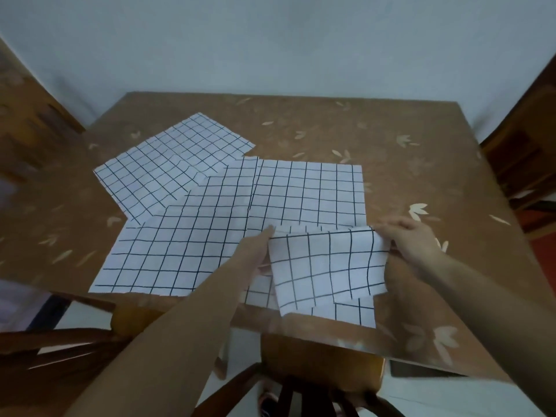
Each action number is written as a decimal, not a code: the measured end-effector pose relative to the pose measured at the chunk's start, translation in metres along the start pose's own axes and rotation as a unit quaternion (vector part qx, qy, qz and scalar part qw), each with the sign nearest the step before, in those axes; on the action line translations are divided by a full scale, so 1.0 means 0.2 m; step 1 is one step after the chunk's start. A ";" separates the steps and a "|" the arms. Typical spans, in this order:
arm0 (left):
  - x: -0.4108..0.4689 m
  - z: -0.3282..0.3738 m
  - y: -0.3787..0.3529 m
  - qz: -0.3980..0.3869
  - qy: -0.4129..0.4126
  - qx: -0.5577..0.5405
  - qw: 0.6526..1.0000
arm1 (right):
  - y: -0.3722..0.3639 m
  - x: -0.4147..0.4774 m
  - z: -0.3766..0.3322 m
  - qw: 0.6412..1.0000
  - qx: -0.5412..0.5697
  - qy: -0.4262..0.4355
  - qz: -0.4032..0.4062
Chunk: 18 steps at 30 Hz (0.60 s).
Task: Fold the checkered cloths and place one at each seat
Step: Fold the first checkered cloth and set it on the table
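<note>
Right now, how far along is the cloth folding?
Barely begun. Nothing looks placed at a seat yet. In hand: the left hand and right hand hold the near cloth by its top edge, partly folded. Left: three flat cloths, the far-left cloth, middle cloth and right cloth, overlapping on the table.

Left hand (255,251) and right hand (412,236): bare, no rings, watch or gloves seen. Both forearms are shown uncovered from lower frame edges to wrists; no sleeve is visible. Fingers slightly blurred.

Home dining room, leaf-patterned brown table (346,139), wooden chairs (523,152) around it, plain wall (270,40)
</note>
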<state>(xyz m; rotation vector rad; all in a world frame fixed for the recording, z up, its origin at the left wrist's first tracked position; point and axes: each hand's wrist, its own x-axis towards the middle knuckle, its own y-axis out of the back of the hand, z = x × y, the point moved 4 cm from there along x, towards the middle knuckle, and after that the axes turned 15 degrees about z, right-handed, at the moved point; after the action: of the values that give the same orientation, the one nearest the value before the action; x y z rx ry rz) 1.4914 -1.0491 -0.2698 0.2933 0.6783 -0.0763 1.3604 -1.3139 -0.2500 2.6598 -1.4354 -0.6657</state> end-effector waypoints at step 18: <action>-0.38 0.51 -0.03 0.066 -0.398 0.035 0.914 | 0.20 -0.12 -0.45 0.809 -0.457 0.368 0.026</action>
<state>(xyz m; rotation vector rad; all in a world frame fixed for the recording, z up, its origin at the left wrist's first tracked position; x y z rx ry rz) 1.4940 -1.0871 -0.1480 0.3433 -0.1587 -0.0831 1.3525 -1.3326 -0.1504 1.7517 -0.6762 -0.1610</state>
